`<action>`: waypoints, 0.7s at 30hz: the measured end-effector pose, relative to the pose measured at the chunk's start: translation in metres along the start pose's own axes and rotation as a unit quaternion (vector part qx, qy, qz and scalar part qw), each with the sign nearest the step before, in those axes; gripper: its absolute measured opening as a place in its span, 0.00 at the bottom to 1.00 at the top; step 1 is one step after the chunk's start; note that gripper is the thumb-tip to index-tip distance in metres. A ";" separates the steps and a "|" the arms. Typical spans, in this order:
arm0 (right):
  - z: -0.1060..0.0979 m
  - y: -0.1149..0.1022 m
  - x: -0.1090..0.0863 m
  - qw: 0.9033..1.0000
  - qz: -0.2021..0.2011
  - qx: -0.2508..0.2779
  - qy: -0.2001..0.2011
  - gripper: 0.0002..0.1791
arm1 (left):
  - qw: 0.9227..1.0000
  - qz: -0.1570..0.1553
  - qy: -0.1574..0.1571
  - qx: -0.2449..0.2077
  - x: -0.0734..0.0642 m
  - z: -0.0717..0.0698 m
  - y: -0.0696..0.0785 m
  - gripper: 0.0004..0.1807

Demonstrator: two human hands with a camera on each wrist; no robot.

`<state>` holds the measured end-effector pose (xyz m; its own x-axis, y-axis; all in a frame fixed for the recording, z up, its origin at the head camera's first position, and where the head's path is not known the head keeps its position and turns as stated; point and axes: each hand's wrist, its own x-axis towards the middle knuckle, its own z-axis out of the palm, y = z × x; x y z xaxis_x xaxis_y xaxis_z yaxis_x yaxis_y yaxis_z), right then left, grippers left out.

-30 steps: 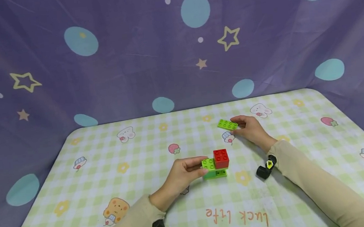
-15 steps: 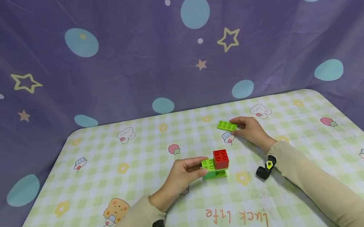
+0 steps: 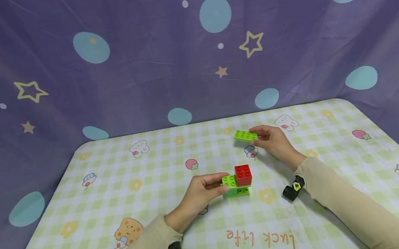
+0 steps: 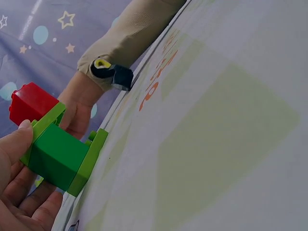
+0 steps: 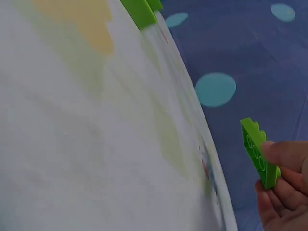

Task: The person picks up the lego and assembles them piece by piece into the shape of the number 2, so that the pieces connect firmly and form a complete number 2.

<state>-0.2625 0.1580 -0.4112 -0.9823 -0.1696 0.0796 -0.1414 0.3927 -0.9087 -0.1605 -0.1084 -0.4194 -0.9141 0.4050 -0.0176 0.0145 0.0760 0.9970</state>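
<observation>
My left hand (image 3: 205, 188) grips a small stack of toy building bricks, thumb and fingers on its left end. In the left wrist view the stack shows a light green bottom plate (image 4: 89, 163), a dark green brick (image 4: 57, 156) on it, then a light green top plate (image 4: 44, 126) and a red brick (image 4: 32, 103) at one end. Farther back on the right, my right hand (image 3: 273, 140) pinches the right end of a flat light green building plate (image 3: 245, 135) with two rows of studs. The right wrist view shows this plate's hollow underside (image 5: 257, 151), raised off the table.
A checked tablecloth (image 3: 165, 216) with printed cartoons covers the table. Behind its far edge hangs a purple curtain (image 3: 138, 86) with stars and dots. Each wrist wears a black strap mount, the right one (image 3: 292, 189) beside the cuff.
My right hand has lifted the light green plate off the cloth and moved it slightly left. The left hand and its stack have stayed in place.
</observation>
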 end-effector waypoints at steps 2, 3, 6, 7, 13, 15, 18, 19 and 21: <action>0.001 -0.004 -0.004 1.000 -0.009 0.008 -0.002 0.23 | 1.000 0.002 -0.001 0.001 0.000 0.000 -0.001 0.21; 0.002 -0.006 -0.006 1.000 -0.014 0.013 -0.004 0.23 | 1.000 0.003 -0.001 0.003 0.000 0.000 0.000 0.21; 0.005 -0.013 -0.014 0.999 -0.031 0.031 -0.011 0.23 | 1.000 0.004 -0.001 0.007 0.000 0.000 -0.001 0.21; 0.006 -0.014 -0.017 0.999 -0.036 0.035 -0.012 0.23 | 1.000 0.004 -0.001 0.007 0.000 -0.001 -0.001 0.21; 0.012 -0.027 -0.034 0.994 -0.049 0.092 -0.022 0.24 | 1.000 0.005 -0.004 -0.005 0.001 -0.001 -0.002 0.22; 0.014 -0.031 -0.040 0.991 -0.055 0.120 -0.024 0.24 | 1.000 0.004 -0.004 -0.008 0.001 -0.001 -0.001 0.22; 0.016 -0.038 -0.048 0.985 -0.070 0.154 -0.030 0.23 | 1.000 0.005 -0.004 -0.008 0.001 -0.001 -0.001 0.22; 0.016 -0.040 -0.051 0.983 -0.076 0.162 -0.034 0.22 | 1.000 0.005 -0.005 -0.007 0.001 -0.001 0.000 0.22; 0.016 -0.042 -0.056 0.980 -0.084 0.176 -0.043 0.22 | 1.000 0.007 -0.006 -0.004 0.001 0.000 -0.001 0.22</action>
<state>-0.1992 0.1362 -0.3838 -0.9329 -0.2864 0.2185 -0.2334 0.0185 -0.9722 -0.1618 -0.1084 -0.4200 -0.9088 0.4172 -0.0052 0.0229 0.0623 0.9978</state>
